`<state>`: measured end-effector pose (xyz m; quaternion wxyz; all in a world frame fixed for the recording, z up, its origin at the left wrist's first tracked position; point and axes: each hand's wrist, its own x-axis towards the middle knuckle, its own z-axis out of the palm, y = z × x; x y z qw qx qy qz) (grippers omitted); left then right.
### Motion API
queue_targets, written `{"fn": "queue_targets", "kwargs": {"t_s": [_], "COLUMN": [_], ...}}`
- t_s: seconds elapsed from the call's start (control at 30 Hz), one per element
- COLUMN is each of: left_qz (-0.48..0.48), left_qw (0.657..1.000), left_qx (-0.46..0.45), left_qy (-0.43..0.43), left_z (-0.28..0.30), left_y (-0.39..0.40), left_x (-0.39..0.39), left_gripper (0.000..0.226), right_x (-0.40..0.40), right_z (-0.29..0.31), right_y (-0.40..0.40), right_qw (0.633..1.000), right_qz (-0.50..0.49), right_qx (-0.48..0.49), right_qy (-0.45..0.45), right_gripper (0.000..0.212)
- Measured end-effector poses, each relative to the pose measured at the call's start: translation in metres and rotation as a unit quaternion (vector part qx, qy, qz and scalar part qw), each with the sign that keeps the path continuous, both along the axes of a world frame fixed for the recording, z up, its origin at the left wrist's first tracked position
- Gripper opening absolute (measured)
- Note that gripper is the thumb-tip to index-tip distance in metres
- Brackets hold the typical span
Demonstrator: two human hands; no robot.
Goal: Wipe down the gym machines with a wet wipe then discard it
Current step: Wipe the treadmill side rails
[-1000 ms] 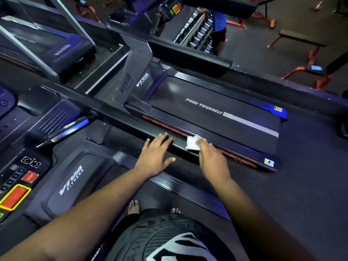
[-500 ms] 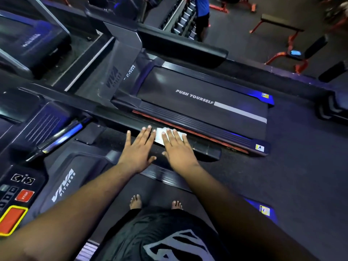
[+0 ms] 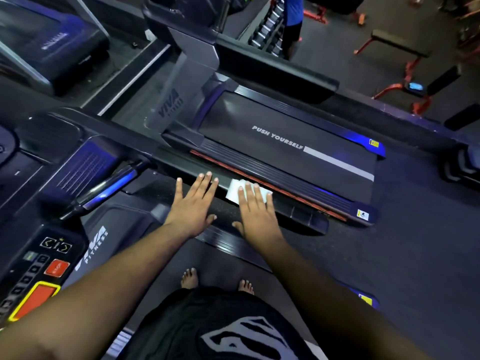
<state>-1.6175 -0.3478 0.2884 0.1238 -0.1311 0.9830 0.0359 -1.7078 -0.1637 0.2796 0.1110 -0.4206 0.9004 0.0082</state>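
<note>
The right hand pressed flat, fingers spread, on a white folded wet wipe atop the black treadmill handrail, while the left hand lay open beside it.

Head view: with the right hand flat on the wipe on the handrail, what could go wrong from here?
1. The right hand only presses the wipe with flat fingers, not gripping it; a quick stroke along the handrail could leave it behind or drop it.
2. The person stands barefoot on the treadmill belt with weight leaning forward on both hands; the left hand could slip.
</note>
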Motion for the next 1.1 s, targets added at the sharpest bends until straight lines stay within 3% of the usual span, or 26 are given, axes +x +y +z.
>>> {"fn": "queue_targets", "kwargs": {"t_s": [0.13,0.33,0.43,0.63,0.77,0.97,1.1], "left_qz": [-0.014,-0.016,-0.008,0.031,0.033,0.038,0.025], "left_qw": [1.000,1.000,1.000,0.999,0.998,0.998,0.997], "left_qx": [-0.002,0.015,0.003,-0.037,-0.053,-0.045,-0.066], "left_qy": [0.004,0.015,0.020,0.020,0.023,0.019,0.015], "left_z": [-0.003,-0.007,-0.005,-0.001,-0.004,-0.004,-0.003], "left_y": [-0.019,-0.023,-0.038,-0.086,-0.107,-0.130,-0.144], "left_x": [0.006,0.009,0.013,0.027,0.033,0.034,0.038], "left_gripper": [0.101,0.100,0.101,0.098,0.100,0.101,0.102], "right_x": [-0.004,0.009,0.014,0.010,0.008,0.012,0.019], "right_z": [0.007,-0.007,-0.008,0.006,0.005,-0.003,-0.006], "right_y": [-0.018,0.061,0.032,-0.102,-0.128,-0.038,-0.069], "right_qw": [1.000,0.996,0.994,0.998,0.993,0.999,0.999], "right_qz": [0.016,-0.066,-0.090,0.058,0.115,0.015,-0.022], "right_qx": [0.002,0.039,0.055,0.013,0.020,0.009,0.036], "right_qy": [-0.011,0.044,0.032,0.001,0.016,0.029,0.028], "right_gripper": [0.097,0.106,0.106,0.098,0.096,0.097,0.100]}}
